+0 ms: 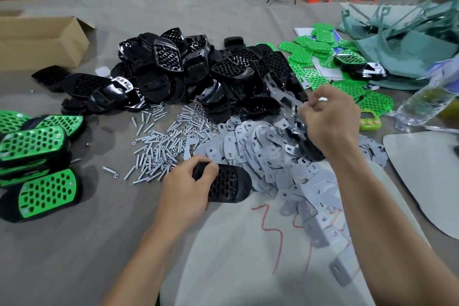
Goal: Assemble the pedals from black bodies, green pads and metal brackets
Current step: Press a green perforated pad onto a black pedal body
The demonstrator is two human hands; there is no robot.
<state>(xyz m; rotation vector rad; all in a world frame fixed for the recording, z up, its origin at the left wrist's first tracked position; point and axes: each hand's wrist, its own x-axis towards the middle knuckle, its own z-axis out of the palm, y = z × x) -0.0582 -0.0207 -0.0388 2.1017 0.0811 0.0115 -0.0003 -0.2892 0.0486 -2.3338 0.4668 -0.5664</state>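
- Our left hand gripped a black body lying flat near us, fingers curled over its left end.
- Our right hand pinched a metal bracket, raised above the grey bracket pile.
- The black bodies heap lay far centre, the green pads far right, and the finished pedals at the left.
- Loose bolts lay between.
- An open cardboard box sat far left; we could not see its contents.
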